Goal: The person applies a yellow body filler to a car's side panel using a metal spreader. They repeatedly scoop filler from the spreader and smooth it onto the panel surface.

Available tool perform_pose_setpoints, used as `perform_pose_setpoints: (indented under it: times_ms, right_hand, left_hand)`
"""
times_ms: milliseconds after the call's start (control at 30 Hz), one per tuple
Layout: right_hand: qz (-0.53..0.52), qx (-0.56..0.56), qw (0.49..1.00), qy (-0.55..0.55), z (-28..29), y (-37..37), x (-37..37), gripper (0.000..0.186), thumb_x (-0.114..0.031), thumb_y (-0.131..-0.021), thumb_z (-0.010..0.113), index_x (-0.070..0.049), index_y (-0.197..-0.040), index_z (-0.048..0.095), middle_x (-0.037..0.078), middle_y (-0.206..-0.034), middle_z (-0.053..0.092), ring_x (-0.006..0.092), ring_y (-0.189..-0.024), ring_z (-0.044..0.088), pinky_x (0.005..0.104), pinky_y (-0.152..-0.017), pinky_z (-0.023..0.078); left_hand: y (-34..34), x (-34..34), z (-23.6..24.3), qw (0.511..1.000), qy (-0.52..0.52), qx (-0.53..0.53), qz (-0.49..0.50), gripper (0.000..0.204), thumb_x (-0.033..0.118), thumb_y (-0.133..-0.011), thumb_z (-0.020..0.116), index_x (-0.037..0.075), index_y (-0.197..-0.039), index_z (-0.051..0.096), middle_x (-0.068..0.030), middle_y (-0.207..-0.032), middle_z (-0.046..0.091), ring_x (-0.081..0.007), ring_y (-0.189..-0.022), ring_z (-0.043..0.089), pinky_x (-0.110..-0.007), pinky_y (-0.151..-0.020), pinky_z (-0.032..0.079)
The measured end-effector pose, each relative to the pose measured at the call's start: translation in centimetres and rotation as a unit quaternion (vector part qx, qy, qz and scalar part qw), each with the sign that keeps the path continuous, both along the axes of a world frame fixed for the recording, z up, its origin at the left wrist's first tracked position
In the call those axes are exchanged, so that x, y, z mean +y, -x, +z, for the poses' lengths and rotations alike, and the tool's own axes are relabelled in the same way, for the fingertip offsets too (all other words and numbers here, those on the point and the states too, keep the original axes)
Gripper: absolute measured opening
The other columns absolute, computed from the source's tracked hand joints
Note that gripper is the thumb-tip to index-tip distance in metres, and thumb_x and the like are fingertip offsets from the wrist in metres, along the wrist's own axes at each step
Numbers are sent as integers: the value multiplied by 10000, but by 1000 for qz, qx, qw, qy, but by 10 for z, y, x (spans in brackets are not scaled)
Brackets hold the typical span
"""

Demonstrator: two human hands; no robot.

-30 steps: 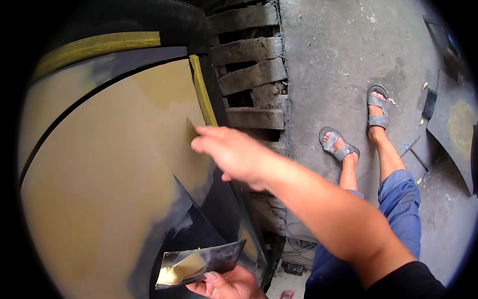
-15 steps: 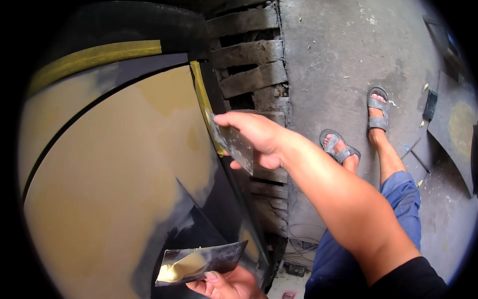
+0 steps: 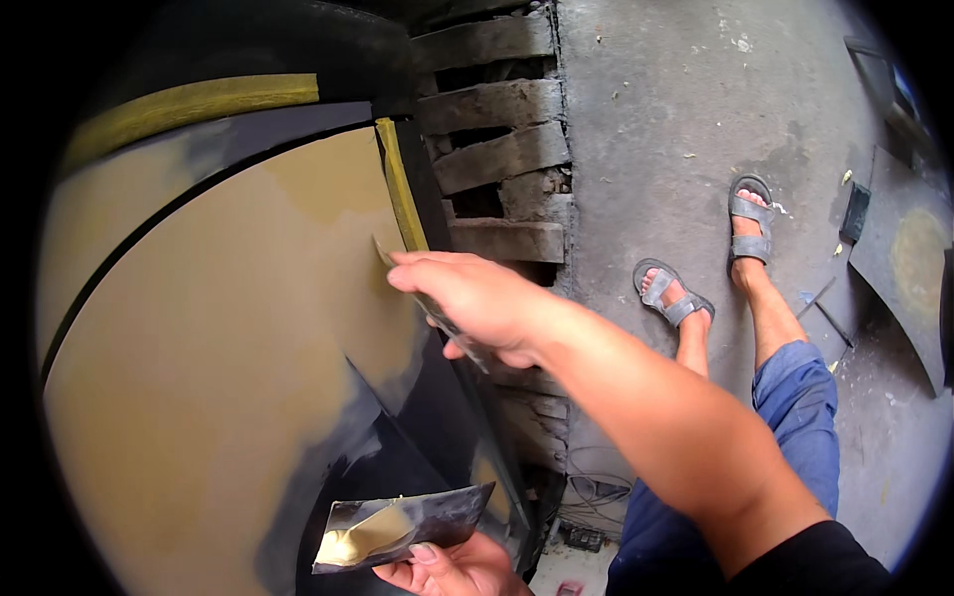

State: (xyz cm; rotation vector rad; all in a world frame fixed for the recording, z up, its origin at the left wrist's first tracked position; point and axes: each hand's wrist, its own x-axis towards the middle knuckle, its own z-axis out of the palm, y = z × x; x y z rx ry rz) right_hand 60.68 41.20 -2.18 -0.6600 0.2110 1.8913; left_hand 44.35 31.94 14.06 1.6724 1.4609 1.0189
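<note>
My right hand (image 3: pixel 487 303) grips a flat metal scraper (image 3: pixel 465 343), its thumb and fingers closed round the plate. The scraper stands almost edge-on, its far tip at the right border of a large tan-and-dark body panel (image 3: pixel 219 328); whether it touches is hard to tell. Close by that tip, yellow tape (image 3: pixel 401 189) runs down the panel's border. Low in the picture, my left hand (image 3: pixel 462 568) pinches a dark flat plate (image 3: pixel 437 512) from below, thumb on top. Pale yellow putty (image 3: pixel 348 543) lies in a lump and a smear at the plate's left end.
A second yellow strip (image 3: pixel 199 104) crosses the upper panel section. Worn slats with gaps (image 3: pixel 507 104) lie beside the panel. On the concrete floor (image 3: pixel 656 109) are a curved grey panel (image 3: pixel 909 288), a dark block (image 3: pixel 855 214), thin cables (image 3: pixel 599 487) and my sandalled feet.
My right hand with the scraper has moved slightly down and left, turning the blade from face-on to nearly edge-on. My left hand and its plate have barely shifted.
</note>
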Motion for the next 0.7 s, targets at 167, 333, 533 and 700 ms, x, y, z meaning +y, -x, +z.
perform_pose_setpoints:
  times_ms: [167,333,533,700]
  right_hand:
    - [22,90,995,29,-26,-12,3,349,-410,-912,473,-122,-1057,609,-13,-777,518,109,-707,486,300,-586,487]
    - [4,36,999,20,4,-17,14,294,-315,-919,463,-69,-1003,600,36,-830,585,126,-717,533,287,-543,452]
    - [6,20,1000,13,-11,1,-3,383,-381,-885,512,-78,-1092,619,60,-884,607,139,-716,521,292,-576,482]
    - [21,100,995,19,-30,-13,9,370,-445,-897,524,-124,-1070,587,-15,-921,563,111,-847,513,329,-653,495]
  left_hand:
    - [-3,4,2,1000,5,7,-25,462,87,-918,465,57,-1370,370,-131,-1399,422,-276,-1257,432,-439,-1088,330]
    - [-5,4,2,1000,10,3,-17,449,81,-922,454,62,-1364,377,-129,-1398,422,-275,-1259,429,-443,-1089,326]
    - [-9,5,0,1000,6,4,-11,443,90,-926,454,62,-1362,379,-128,-1396,425,-275,-1255,432,-442,-1090,326]
    - [-11,10,0,1000,12,7,-11,440,95,-925,457,59,-1357,380,-129,-1390,429,-272,-1249,436,-439,-1088,327]
